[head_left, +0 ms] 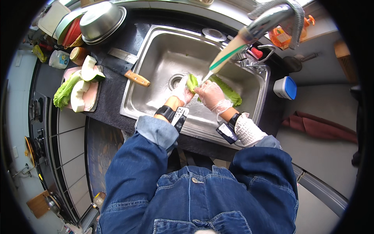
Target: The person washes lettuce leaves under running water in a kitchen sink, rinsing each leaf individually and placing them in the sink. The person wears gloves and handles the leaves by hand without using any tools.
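Observation:
Both my hands, in clear plastic gloves, are over the steel sink (161, 46). My left hand (182, 93) is closed around a short green lettuce piece (192, 82), close to the drain (176, 82). Right beside it, my right hand (213, 96) has its fingers pinched together at the lower end of that piece. Water runs from the tap hose (226, 56), white with a green stripe, down by my right fingertips. A longer lettuce leaf (228, 91) lies in the sink behind my right hand, which partly hides it.
A cleaver (137, 78) rests across the sink's left rim, handle over the basin. Farther left, a cutting board (92, 97) bears lettuce (67, 89) and pale melon pieces (78, 95). Metal bowls (100, 23) stand at the back left; a blue-lidded tub (289, 88) stands right.

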The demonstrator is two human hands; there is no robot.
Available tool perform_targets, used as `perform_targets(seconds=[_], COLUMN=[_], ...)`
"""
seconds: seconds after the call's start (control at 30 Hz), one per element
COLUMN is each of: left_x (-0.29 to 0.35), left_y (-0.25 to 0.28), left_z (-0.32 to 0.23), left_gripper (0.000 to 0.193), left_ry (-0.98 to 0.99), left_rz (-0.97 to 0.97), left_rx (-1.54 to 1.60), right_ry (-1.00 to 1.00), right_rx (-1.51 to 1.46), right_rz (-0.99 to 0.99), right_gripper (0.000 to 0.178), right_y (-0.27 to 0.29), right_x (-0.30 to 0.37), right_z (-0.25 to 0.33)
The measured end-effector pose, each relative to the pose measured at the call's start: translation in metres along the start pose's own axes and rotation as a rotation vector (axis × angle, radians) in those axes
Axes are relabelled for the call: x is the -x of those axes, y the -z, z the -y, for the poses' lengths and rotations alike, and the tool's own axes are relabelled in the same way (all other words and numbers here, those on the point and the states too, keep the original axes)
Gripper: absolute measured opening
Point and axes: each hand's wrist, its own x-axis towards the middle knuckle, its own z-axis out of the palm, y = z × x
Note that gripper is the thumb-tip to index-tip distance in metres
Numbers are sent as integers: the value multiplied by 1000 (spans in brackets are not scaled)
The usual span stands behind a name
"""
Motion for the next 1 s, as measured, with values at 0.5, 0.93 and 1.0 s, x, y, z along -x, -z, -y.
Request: perform_targets(seconds=[0.5,0.93,1.0], left_x=[31,59,57], left_y=[-52,-38,-34], left_z=[43,46,49], left_gripper=[29,29,28], left_ry=[-290,-330,-326], left_rz=[-103,145,225], left_rx=[-147,-290,-177], right_ry=[-811,-754,-744], right_rx=[-1182,-1345,-1301], right_rz=[-7,-95,-101], right_gripper=[38,29,28], right_y=[18,9,10], right_x=[42,36,35], right_z=[-23,-19,-20])
